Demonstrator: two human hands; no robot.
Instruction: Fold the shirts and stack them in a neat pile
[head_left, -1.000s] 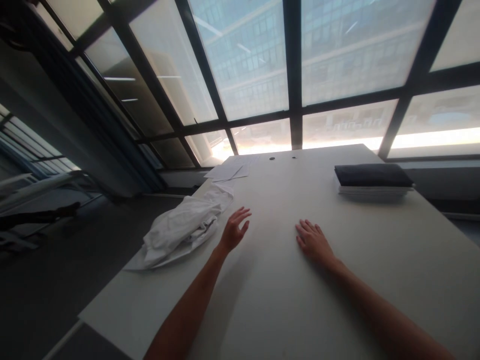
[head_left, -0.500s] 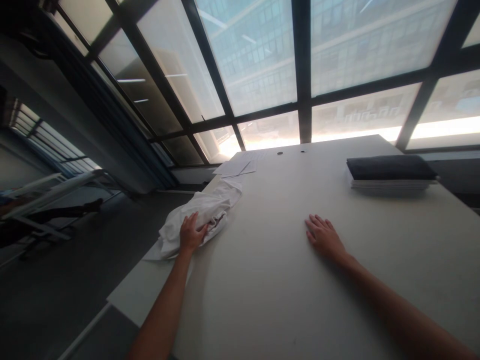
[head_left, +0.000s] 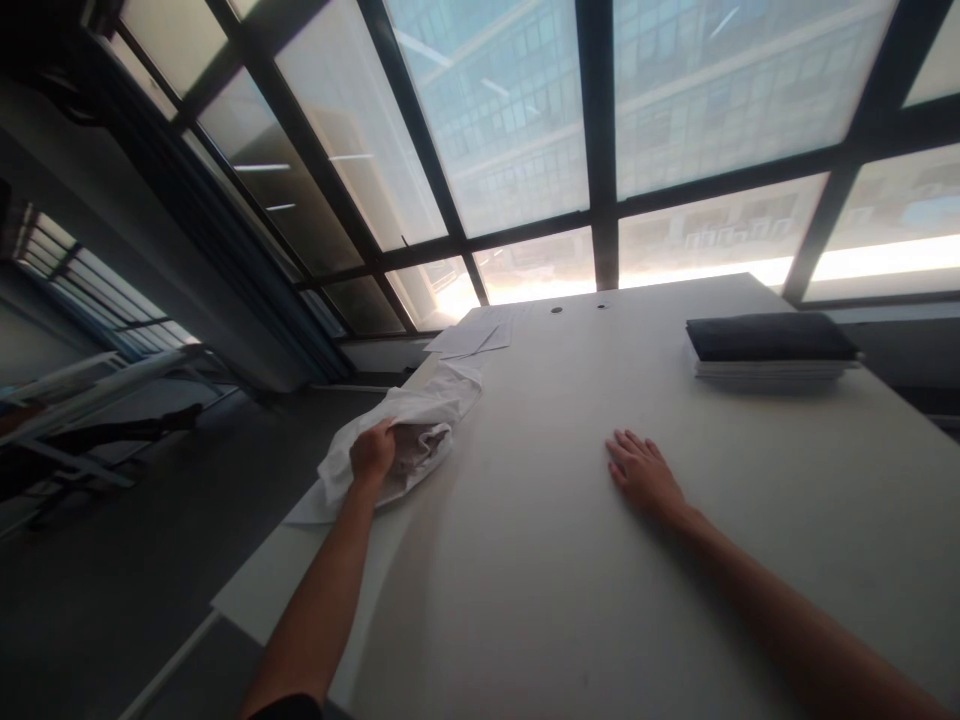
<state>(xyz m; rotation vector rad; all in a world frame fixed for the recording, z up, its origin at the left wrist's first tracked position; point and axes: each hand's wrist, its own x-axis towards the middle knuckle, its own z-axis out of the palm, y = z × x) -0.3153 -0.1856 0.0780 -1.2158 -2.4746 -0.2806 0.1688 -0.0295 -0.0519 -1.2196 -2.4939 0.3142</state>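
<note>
A crumpled white garment [head_left: 420,415] lies at the left edge of the white table [head_left: 540,560]. My left hand [head_left: 373,452] is closed on a fold of this garment, fingers curled into the cloth. My right hand [head_left: 641,475] lies flat on the bare tabletop near the middle, fingers stretched out and holding nothing.
A stack of folded clothes with a dark piece on top [head_left: 771,346] sits at the far right of the table. Sheets of paper [head_left: 474,335] lie at the far left corner. Large windows rise behind the table. The floor drops away left of the table edge.
My left hand swung left from the bare tabletop onto the white garment and has closed its fingers on the cloth. My right hand has stayed flat.
</note>
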